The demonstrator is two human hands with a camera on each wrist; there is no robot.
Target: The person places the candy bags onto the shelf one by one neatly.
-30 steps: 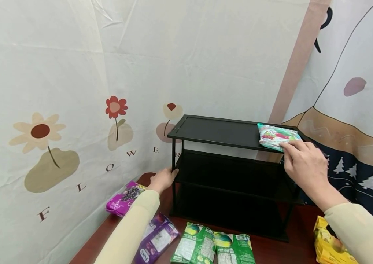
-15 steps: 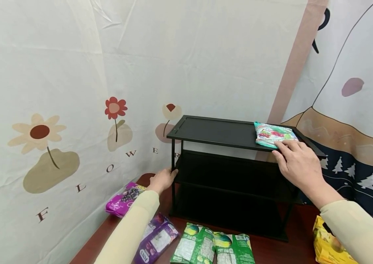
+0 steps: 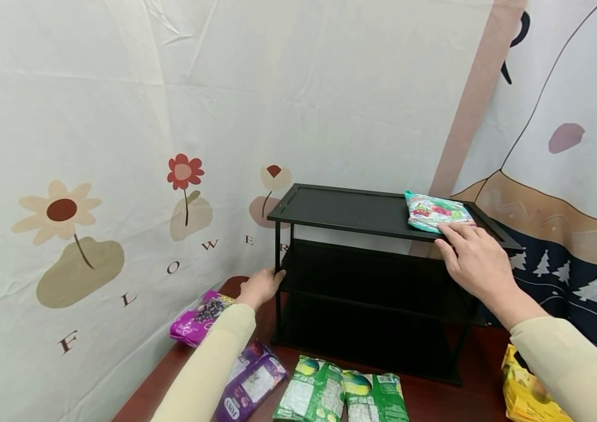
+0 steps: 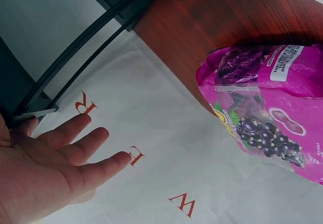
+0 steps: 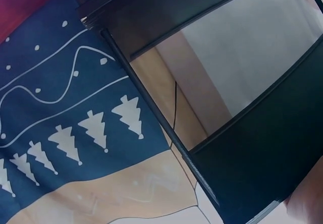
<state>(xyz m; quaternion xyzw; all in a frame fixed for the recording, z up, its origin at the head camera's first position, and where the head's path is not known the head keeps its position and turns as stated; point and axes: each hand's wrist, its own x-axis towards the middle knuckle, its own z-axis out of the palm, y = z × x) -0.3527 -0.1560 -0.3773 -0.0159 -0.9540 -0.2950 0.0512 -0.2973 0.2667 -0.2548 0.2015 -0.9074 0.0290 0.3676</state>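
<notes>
Biggest thing here is the pale backdrop (image 3: 304,88), then a reddish table (image 3: 483,360). On that sits a black three-tier rack (image 3: 367,275), so use it as your clock centre. The magenta bag (image 3: 198,319) is out past 8, the purple bag (image 3: 253,384) at 8, partly under the left sleeve (image 3: 206,363). Two green bags, left one (image 3: 311,390) and right one (image 3: 375,398), lie side by side around 7 to 6, and the yellow bag (image 3: 531,390) is at 4, cut off by a sleeve. Right hand (image 3: 475,258): not gripping, fingertips just resting on the near edge of the teal bag, thumb apart. That teal bag (image 3: 436,211) lies flat on the rack's top, 3 o'clock end. Left hand (image 3: 261,287) is at 9, thumb and index pinching the rack's post, other fingers spread.
</notes>
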